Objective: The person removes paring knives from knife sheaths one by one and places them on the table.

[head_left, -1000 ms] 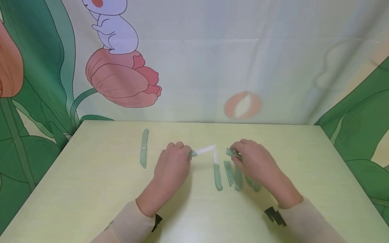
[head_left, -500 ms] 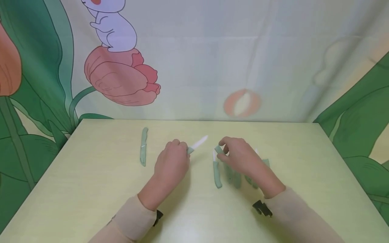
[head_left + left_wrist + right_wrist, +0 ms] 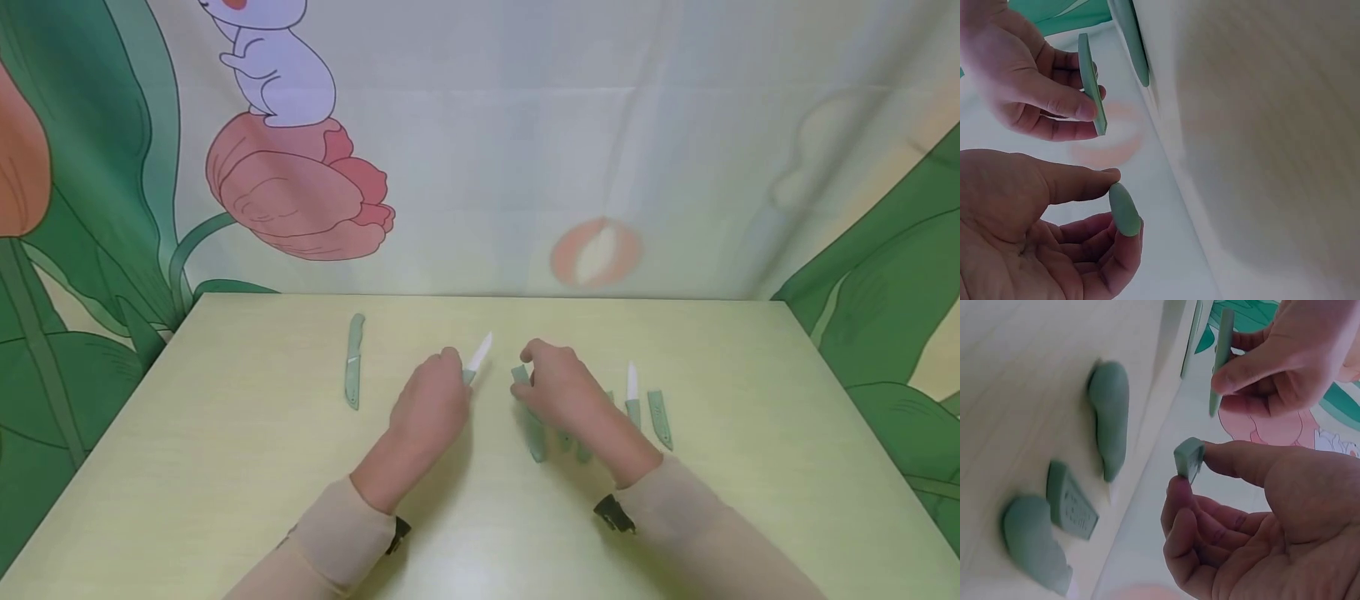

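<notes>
My left hand [image 3: 431, 396] grips the green handle of a small knife [image 3: 478, 353]; its bare white blade points up and to the right. In the left wrist view, thumb and fingers pinch the rounded handle [image 3: 1124, 210]. Across from it, my right hand [image 3: 562, 383] pinches a green knife sheath [image 3: 520, 374] between thumb and fingertips. The right wrist view shows this sheath [image 3: 1189, 456] with its narrow end toward the camera. Knife and sheath are raised above the table and apart.
A sheathed knife [image 3: 354, 362] lies on the table [image 3: 247, 467] at the left. Under and beside the right forearm lie an unsheathed knife [image 3: 632, 392], a loose sheath [image 3: 660, 419] and another knife handle [image 3: 536, 442]. The forearm partly hides several pieces. A printed curtain hangs behind.
The right hand has moved left with the sheath, nearer the left hand, uncovering pieces at the right. The knife in the left hand has turned so its blade points more upward.
</notes>
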